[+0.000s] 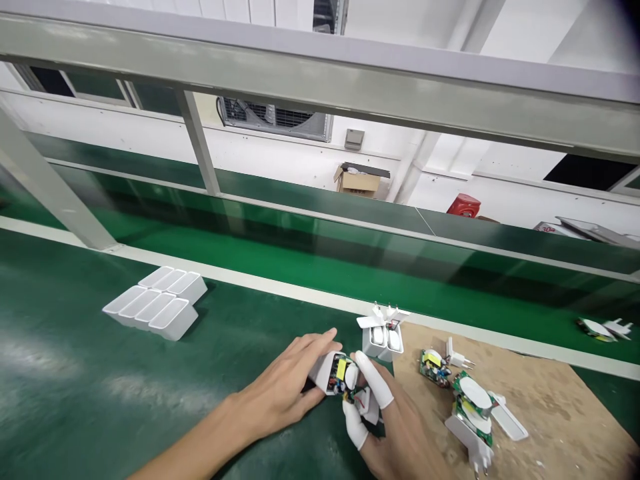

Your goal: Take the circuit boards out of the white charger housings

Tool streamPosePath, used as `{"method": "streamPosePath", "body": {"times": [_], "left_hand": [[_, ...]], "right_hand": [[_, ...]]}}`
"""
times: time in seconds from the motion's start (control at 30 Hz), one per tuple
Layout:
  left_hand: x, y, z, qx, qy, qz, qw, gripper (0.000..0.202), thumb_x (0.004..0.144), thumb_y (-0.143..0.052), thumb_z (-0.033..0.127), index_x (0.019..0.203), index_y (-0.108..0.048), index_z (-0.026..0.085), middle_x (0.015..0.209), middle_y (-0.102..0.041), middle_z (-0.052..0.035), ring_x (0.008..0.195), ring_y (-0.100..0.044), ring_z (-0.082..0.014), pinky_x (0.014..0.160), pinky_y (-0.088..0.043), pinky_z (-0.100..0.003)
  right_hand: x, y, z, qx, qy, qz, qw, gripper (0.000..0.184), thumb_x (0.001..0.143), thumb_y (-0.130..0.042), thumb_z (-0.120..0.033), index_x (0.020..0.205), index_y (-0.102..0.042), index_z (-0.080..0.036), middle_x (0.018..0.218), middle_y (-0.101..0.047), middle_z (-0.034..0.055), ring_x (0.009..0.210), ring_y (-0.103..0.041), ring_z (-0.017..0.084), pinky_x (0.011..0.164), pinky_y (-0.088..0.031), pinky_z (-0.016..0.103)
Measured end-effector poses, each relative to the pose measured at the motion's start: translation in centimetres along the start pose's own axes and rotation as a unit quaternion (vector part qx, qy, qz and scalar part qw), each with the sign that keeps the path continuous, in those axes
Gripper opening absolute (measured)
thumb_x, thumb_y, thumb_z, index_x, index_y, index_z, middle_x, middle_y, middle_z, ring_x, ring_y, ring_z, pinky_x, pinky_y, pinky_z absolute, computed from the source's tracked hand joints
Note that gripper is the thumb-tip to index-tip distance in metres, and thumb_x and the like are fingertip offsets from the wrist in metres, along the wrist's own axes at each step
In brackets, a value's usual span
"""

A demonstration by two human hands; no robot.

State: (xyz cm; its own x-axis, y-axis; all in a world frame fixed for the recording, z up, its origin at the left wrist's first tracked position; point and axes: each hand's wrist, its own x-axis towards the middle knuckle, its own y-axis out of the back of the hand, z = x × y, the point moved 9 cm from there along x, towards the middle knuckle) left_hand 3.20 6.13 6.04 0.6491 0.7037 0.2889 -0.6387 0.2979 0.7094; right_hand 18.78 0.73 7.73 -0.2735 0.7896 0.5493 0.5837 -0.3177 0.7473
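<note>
My left hand [300,373] is closed around a white plastic charger housing [323,371], its open end turned to the right. In my right hand [395,420], with white finger cots on thumb and forefinger, a circuit board [345,375] with a yellow-wrapped part and a white pad is pinched at the housing's mouth. The board looks partly inside the housing; how deep it sits is hidden. A white plug cover hangs below the board, near my right palm. Just beyond my hands stand two white housings [383,340] with boards and plug covers sticking out on top.
Several white housings [155,303] stand grouped at left on the green table. On a brown board [550,400] at right lie loose circuit boards [473,400] with plug covers. Another board [595,329] rests on the green belt beyond the pale rail [280,303].
</note>
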Motion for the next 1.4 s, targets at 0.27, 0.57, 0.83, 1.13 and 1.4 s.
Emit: {"method": "streamPosePath", "body": {"times": [0.27,0.57,0.83,1.13,1.4], "left_hand": [[-0.1,-0.3,-0.4,-0.002,0.026,-0.017,1.0,0.092,0.101,-0.058,0.01,0.169,-0.002,0.038,0.155,-0.056,-0.0099,0.145,-0.05,-0.0317,0.124,-0.036,-0.061],[0.1,-0.6,0.5,-0.029,-0.001,-0.026,0.999,0.093,0.101,-0.062,0.013,0.17,-0.004,0.038,0.158,-0.055,-0.0106,0.143,-0.053,-0.0322,0.12,-0.042,-0.059],[0.2,-0.5,0.3,-0.15,0.016,-0.054,0.987,0.092,0.1,-0.061,0.017,0.169,-0.005,0.041,0.161,-0.054,-0.0073,0.14,-0.061,-0.0282,0.118,-0.048,-0.049],[-0.6,-0.3,-2.6,-0.194,0.118,-0.017,0.974,0.082,0.105,-0.062,0.044,0.17,-0.012,0.036,0.157,-0.057,-0.0118,0.139,-0.06,-0.0302,0.118,-0.045,-0.055],[-0.6,1.1,-1.8,-0.163,0.057,0.071,0.982,0.111,0.083,-0.09,0.039,0.167,-0.017,0.042,0.153,-0.059,-0.0102,0.135,-0.062,-0.0329,0.117,-0.048,-0.055]], "right_hand": [[0.2,0.3,-0.2,-0.003,0.027,-0.006,1.0,0.074,0.1,-0.053,-0.015,0.167,-0.022,-0.021,0.135,-0.07,0.0167,0.115,-0.075,0.028,0.092,-0.068,0.04],[0.8,0.8,-0.8,0.024,0.05,-0.023,0.998,0.066,0.103,-0.058,-0.025,0.163,-0.031,-0.02,0.134,-0.071,0.0181,0.123,-0.072,0.032,0.098,-0.066,0.046],[1.0,0.5,0.8,0.099,-0.016,-0.019,0.995,0.043,0.107,-0.049,-0.02,0.149,-0.054,-0.029,0.152,-0.061,0.0097,0.136,-0.064,0.024,0.113,-0.056,0.039],[1.7,0.2,-1.2,0.111,0.107,0.025,0.988,0.057,0.099,-0.059,-0.005,0.151,-0.053,-0.027,0.127,-0.07,0.0125,0.115,-0.072,0.022,0.095,-0.064,0.033],[1.5,-1.1,-1.3,0.132,0.082,-0.012,0.988,0.041,0.1,-0.058,-0.007,0.136,-0.064,-0.025,0.121,-0.07,0.0127,0.105,-0.074,0.021,0.088,-0.065,0.03]]}}
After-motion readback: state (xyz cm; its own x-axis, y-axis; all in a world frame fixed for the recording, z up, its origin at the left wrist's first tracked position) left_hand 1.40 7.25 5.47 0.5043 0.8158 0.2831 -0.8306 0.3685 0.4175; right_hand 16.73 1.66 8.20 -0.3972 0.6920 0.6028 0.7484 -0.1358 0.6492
